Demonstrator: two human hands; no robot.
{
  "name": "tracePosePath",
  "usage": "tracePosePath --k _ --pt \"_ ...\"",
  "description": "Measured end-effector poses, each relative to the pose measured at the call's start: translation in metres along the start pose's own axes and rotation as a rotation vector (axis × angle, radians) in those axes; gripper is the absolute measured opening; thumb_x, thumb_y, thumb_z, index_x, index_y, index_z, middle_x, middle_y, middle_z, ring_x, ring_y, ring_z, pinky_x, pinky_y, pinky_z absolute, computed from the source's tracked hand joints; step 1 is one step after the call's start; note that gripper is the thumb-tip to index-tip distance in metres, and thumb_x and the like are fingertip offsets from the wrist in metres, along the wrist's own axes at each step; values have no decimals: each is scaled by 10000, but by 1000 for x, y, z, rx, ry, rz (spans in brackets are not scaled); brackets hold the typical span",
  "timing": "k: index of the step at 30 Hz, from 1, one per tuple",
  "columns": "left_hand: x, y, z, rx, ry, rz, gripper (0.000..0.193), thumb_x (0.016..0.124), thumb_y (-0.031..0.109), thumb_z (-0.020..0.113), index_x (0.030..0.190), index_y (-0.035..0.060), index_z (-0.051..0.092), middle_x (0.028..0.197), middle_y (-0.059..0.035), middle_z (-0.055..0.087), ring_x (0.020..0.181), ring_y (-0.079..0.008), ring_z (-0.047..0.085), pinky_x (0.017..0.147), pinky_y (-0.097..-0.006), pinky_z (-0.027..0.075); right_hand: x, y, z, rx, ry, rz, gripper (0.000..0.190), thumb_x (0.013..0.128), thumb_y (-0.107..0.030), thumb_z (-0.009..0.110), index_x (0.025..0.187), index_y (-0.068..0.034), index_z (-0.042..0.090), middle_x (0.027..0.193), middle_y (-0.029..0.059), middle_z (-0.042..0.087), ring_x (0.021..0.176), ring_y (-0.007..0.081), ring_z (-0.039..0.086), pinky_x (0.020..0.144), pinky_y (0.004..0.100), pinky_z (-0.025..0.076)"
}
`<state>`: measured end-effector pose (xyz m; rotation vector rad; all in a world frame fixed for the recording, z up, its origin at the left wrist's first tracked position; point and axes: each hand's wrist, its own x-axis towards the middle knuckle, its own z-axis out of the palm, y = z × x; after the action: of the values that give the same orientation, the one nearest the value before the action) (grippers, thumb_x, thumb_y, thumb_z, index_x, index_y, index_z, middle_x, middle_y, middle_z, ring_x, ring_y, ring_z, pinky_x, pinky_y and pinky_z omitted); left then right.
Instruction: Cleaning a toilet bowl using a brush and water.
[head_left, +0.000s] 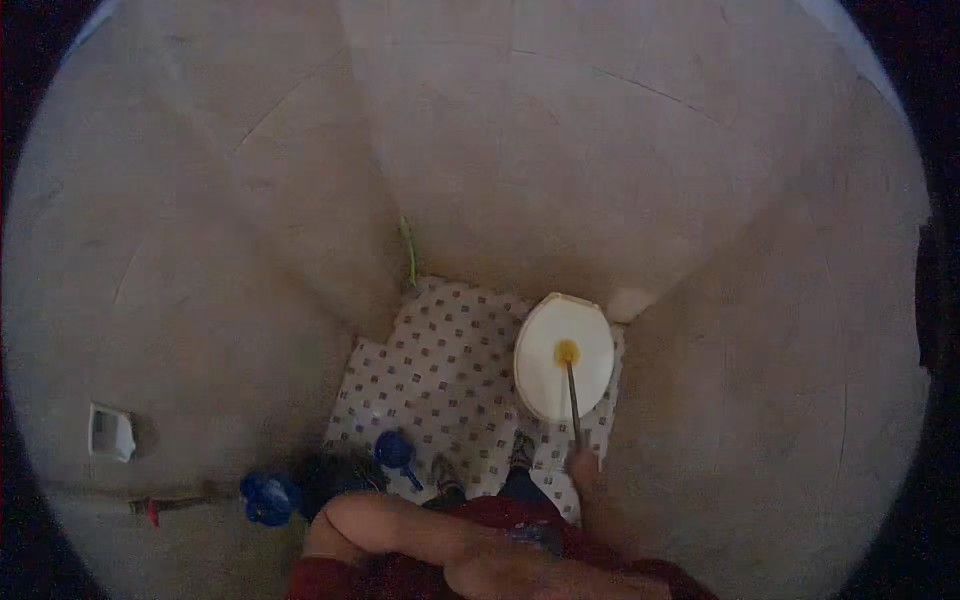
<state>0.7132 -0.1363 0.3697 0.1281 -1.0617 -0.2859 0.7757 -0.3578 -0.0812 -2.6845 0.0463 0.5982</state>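
My right hand (583, 461) is closed around the lower end of a thin, dark-handled tool (574, 397). At the tool's far end a round yellow patch, perhaps its head, lies over the middle of a white oval toilet lid or seat (544, 367). My bent left arm crosses the bottom of the view in front of my red top; my left hand cannot be clearly made out there. A blue plastic dipper (394, 449) with a handle is left of my feet. Dim light and blur hide the fine detail.
Patterned tiles cover the floor (450, 352), with plain walls close around. A blue container (270, 499) stands beside a dark round one (334, 476) at lower left. A white wall fixture (111, 433), a red-handled tap or valve (153, 513) and a green strip (409, 251) are also visible.
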Motion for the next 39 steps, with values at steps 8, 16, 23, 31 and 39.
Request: tracePosePath --k 8,16,23,31,39 --pt "18 -18 -42 -104 -65 -240 599 838 522 249 1261 98 252 1027 -152 439 982 -283 412 821 -421 317 68 50 -7 61 113 -220 264 791 -154 477 999 9 483 579 160 523 496 290 523 431 385 424" --pt "30 -35 -66 -45 -25 -243 662 786 596 272 1155 51 343 1045 -149 439 1017 -266 400 869 -396 277 196 -6 -36 47 396 -512 132 789 -129 436 832 -4 430 701 152 543 631 326 546 537 389 442" --pt "11 -26 -61 120 32 -293 738 741 660 292 1062 9 423 1061 -147 439 1048 -252 390 911 -374 241 70 45 -22 -234 -184 -201 440 864 -327 387 1222 -71 385 1035 175 540 852 229 562 684 373 461" --pt "-123 -32 -136 1019 1114 -836 384 850 358 460 1079 51 443 1075 -81 477 994 -186 464 842 -326 379 174 -54 -51 -3 112 -382 325 749 -171 483 1014 15 505 748 125 591 586 248 558 496 355 452" --pt "-273 -72 -123 688 1496 -858 368 818 349 522 1092 109 472 1028 -29 526 891 -132 499 740 -291 419 42 4 24 -183 146 -280 317 814 -226 421 1070 -53 493 805 203 569 722 345 557 632 443 448"
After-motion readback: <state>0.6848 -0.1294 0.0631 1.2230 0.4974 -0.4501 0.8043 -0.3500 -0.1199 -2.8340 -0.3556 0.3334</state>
